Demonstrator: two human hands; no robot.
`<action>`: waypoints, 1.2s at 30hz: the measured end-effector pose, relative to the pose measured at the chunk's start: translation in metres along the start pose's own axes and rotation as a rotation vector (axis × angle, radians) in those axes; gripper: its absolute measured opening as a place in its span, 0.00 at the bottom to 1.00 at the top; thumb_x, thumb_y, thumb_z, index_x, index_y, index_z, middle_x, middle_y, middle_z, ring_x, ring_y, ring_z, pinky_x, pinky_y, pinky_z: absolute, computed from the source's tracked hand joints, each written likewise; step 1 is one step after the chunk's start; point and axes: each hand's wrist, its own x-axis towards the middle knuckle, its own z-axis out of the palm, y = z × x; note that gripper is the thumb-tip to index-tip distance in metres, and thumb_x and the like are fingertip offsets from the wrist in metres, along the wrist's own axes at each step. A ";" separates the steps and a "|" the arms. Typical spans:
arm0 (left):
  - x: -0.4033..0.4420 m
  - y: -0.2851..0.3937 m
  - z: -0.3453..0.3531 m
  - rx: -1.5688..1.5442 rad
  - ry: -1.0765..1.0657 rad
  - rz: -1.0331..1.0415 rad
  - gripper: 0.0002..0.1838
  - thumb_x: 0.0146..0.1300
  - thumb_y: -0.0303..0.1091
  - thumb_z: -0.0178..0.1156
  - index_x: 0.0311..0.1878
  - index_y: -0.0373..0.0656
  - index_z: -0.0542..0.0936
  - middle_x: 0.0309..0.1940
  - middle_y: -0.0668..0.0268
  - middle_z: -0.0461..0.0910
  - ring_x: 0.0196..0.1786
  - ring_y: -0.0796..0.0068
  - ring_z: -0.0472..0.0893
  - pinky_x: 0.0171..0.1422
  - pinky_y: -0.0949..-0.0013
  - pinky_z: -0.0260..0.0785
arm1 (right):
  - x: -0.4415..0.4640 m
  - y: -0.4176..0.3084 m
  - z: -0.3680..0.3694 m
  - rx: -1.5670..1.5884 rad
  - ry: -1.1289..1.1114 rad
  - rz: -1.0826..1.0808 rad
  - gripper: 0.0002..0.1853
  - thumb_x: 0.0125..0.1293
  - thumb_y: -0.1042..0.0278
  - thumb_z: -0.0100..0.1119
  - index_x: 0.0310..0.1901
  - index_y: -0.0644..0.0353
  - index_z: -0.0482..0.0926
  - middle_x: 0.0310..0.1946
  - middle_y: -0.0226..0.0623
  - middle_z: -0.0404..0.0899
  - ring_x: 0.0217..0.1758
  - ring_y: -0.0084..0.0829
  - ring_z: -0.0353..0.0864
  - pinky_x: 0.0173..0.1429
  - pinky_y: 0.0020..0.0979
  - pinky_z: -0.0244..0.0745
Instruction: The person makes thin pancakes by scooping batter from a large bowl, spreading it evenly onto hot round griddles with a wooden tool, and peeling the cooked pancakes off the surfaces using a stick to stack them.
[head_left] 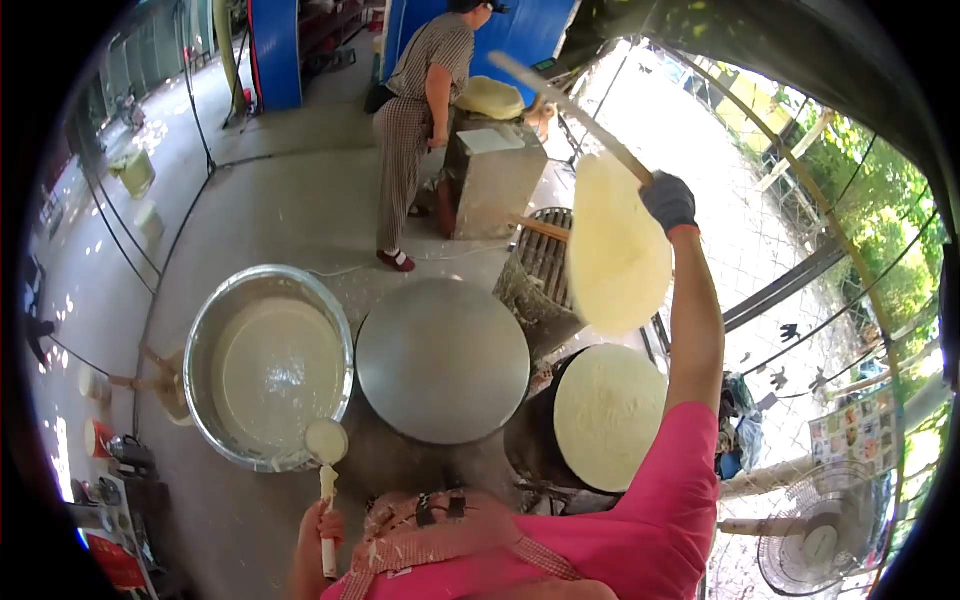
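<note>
My right hand [668,203], in a dark glove, is raised and closed round a long flat wooden stick [580,118]. A thin pale sheet [618,250] hangs from the stick. My left hand [326,525] grips the handle of a ladle [327,441], whose bowl is at the near rim of a big metal basin [197,400] of pale batter [280,370]. Beside the basin lies a bare round griddle [443,360]. To its right, a second round griddle is covered by a pale flat sheet [610,415].
Another person [425,110] stands beyond the griddles at a box-like stand [497,180] with a pale round pile [490,98] on it. A slatted barrel [540,270] stands behind the griddles. A fan [820,540] is at the lower right.
</note>
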 end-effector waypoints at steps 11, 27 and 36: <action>0.029 -0.050 0.031 -0.080 -0.068 -0.108 0.08 0.63 0.38 0.46 0.36 0.44 0.67 0.14 0.72 0.58 0.13 0.86 0.58 0.14 0.81 0.53 | -0.098 0.000 0.284 -0.112 -0.034 -0.258 0.08 0.46 0.62 0.49 0.29 0.52 0.72 0.26 0.37 0.74 0.31 0.36 0.76 0.31 0.38 0.69; -0.008 0.111 0.004 0.409 -0.325 0.482 0.21 0.60 0.36 0.51 0.56 0.53 0.59 0.19 0.68 0.64 0.12 0.85 0.59 0.11 0.85 0.51 | -0.206 -0.322 0.205 0.989 -0.657 -0.327 0.17 0.57 0.56 0.51 0.41 0.59 0.76 0.27 0.44 0.78 0.31 0.44 0.77 0.39 0.37 0.71; 0.078 0.349 -0.059 0.731 -0.031 0.250 0.19 0.59 0.34 0.52 0.53 0.54 0.61 0.18 0.71 0.61 0.14 0.87 0.57 0.11 0.87 0.48 | -0.302 -0.539 0.140 0.336 -0.662 -0.828 0.09 0.55 0.64 0.48 0.21 0.55 0.71 0.18 0.33 0.75 0.19 0.27 0.74 0.22 0.27 0.67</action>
